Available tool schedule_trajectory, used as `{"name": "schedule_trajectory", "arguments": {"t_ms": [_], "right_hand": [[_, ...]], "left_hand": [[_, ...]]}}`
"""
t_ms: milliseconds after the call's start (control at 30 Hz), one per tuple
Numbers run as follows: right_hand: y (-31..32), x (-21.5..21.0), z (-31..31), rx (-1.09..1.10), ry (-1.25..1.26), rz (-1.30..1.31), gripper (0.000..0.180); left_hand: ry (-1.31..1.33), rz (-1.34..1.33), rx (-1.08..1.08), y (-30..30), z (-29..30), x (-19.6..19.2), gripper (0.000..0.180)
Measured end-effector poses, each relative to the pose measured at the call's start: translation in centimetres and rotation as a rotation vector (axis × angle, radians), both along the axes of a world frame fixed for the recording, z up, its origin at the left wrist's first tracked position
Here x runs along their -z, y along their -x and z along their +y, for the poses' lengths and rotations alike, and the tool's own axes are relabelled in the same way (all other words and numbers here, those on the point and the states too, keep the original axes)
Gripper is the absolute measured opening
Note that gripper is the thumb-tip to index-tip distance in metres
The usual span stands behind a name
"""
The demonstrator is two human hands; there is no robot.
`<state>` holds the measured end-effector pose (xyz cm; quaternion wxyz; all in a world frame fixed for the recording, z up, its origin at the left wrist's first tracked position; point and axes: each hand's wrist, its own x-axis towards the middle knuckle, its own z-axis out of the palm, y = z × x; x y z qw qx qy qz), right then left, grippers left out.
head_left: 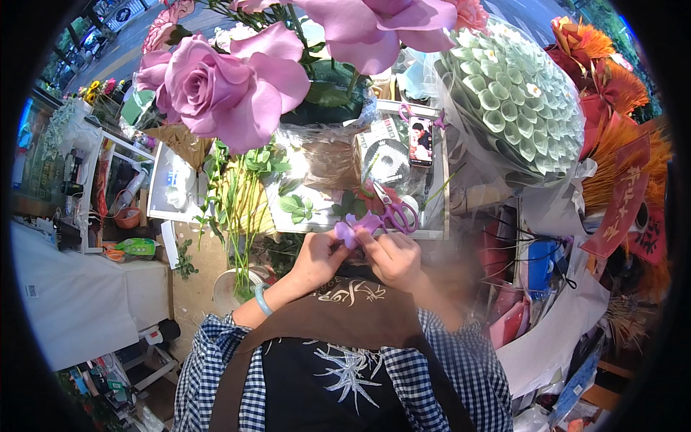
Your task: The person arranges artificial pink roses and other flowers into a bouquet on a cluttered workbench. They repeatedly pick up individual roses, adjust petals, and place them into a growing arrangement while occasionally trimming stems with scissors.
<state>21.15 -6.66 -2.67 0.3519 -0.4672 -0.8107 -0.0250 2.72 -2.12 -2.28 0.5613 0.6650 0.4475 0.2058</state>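
Note:
Both of my hands meet in front of my brown apron, at the near edge of the white work table (430,233). My left hand (317,259), with a pale bangle on the wrist, pinches a small purple flower (358,227) from its left side. On the other side my right hand (394,260) has its fingers closed on the same flower. Its stem and lower part are hidden by my fingers. Purple-handled scissors (393,214) lie just beyond my right hand. Cut green leaves (296,208) rest on the table past my left hand.
Large mauve roses (216,88) rise at the far side. A bundle of green stems (241,209) leans at the left, over a white bucket (229,289). A phone (421,141) stands at the table's back. Right of it is a pale green paper-cone bouquet (515,101).

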Motion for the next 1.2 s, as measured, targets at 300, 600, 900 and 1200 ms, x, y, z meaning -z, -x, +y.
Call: {"name": "schedule_trajectory", "arguments": {"t_ms": [300, 600, 900, 1200], "right_hand": [[0.3, 0.4, -0.1, 0.014, -0.013, -0.041, 0.049], [0.2, 0.0, -0.2, 0.011, -0.043, -0.042, 0.043], [0.3, -0.7, 0.1, 0.037, -0.089, -0.084, 0.042], [0.3, -0.8, -0.4, -0.034, -0.059, 0.117, 0.039]], "left_hand": [[0.042, -0.038, -0.001, 0.4, 0.2, 0.5, 0.011], [-0.071, -0.105, -0.001, 0.3, 0.1, 1.3, 0.010], [-0.025, -0.100, -0.007, 0.0, 0.0, 0.7, 0.011], [-0.018, -0.033, -0.002, 0.0, 0.0, -1.0, 0.011]]}}
